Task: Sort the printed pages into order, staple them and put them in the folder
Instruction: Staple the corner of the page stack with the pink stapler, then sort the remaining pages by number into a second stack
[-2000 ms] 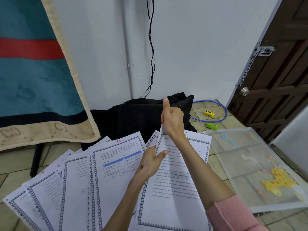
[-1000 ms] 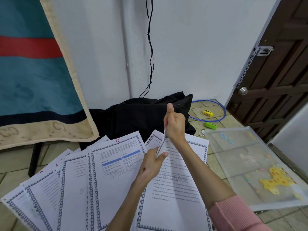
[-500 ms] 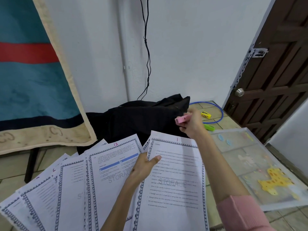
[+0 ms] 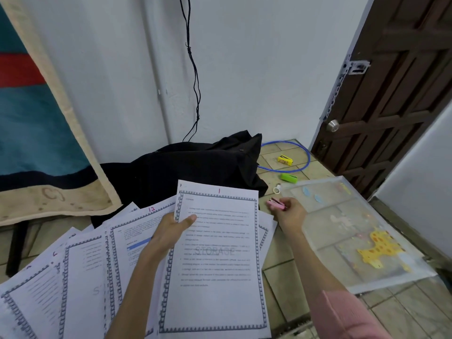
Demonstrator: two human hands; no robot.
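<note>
Soft, even indoor light fills the scene, moderately bright, with no hard shadows; its source is out of view. The plain white wall [image 4: 256, 69] looks smooth and bluish-grey. The clear plastic folder with a yellow giraffe print [image 4: 354, 231] shows faint glare. Wide-angle distortion bends the dark brown wooden door [image 4: 396, 94] at the edge. Fine print is slightly soft.
</note>
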